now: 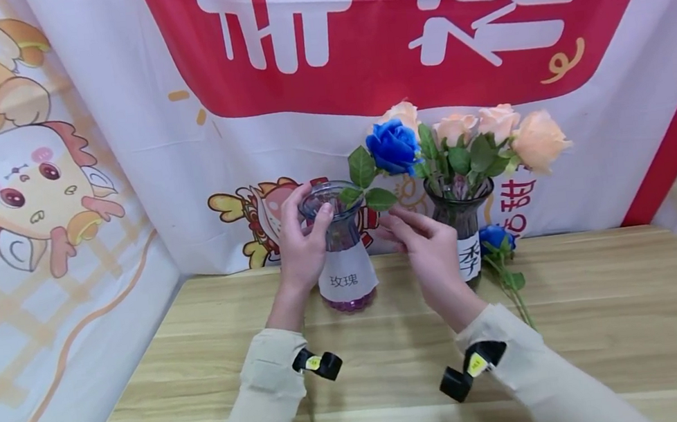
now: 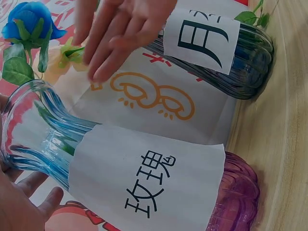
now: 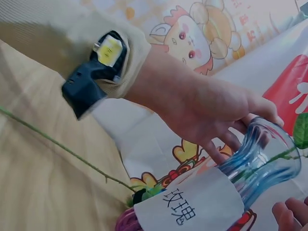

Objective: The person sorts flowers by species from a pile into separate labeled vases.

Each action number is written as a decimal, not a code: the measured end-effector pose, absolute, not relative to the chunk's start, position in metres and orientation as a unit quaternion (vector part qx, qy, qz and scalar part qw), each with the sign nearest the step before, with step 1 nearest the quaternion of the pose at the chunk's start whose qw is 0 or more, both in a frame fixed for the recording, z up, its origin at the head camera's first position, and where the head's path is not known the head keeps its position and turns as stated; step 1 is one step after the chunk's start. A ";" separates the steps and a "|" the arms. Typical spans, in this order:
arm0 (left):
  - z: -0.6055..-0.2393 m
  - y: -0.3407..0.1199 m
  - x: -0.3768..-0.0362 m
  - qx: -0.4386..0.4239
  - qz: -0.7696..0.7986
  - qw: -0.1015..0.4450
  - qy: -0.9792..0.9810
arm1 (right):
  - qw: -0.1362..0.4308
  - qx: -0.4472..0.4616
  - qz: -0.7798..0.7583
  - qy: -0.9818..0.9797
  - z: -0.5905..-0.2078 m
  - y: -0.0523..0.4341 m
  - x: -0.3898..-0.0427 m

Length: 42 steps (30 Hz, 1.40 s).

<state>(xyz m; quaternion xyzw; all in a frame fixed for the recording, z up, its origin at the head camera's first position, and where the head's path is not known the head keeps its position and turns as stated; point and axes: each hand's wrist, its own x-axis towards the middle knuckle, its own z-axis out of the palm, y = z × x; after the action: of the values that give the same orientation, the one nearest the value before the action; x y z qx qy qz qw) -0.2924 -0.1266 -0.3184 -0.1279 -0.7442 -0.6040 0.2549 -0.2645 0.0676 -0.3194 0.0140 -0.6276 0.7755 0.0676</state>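
Note:
My left hand grips the flared neck of a clear glass vase with a purple base and a white paper label. A blue rose stands in this vase, leaning right; its green stem shows through the glass in the right wrist view. Just right of the vase is my right hand, its fingers loosely extended and holding nothing, as the left wrist view shows. Behind that hand stands a dark glass vase with a label and several peach roses.
Another blue rose lies on the wooden table right of the dark vase. A thin stem lies on the table near my left forearm. A printed cloth hangs behind and at the left.

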 end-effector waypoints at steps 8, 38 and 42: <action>-0.320 -0.127 -0.293 -0.128 -0.603 0.255 -0.745 | 0.082 0.007 0.736 -0.672 -0.333 0.107 -0.239; -0.319 -0.128 -0.291 -0.124 -0.595 0.253 -0.753 | 0.112 -0.084 0.748 -0.649 -0.370 0.218 -0.214; -0.319 -0.128 -0.292 -0.124 -0.596 0.253 -0.752 | 0.095 -0.102 0.718 -0.682 -0.378 0.231 -0.217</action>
<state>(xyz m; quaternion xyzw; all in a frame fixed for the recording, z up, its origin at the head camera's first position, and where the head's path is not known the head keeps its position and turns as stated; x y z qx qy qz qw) -0.2916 -0.1284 -0.3189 -0.1237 -0.7523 -0.5958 0.2525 -0.2170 0.2312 -0.3779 -0.1024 -0.6823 0.7176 0.0947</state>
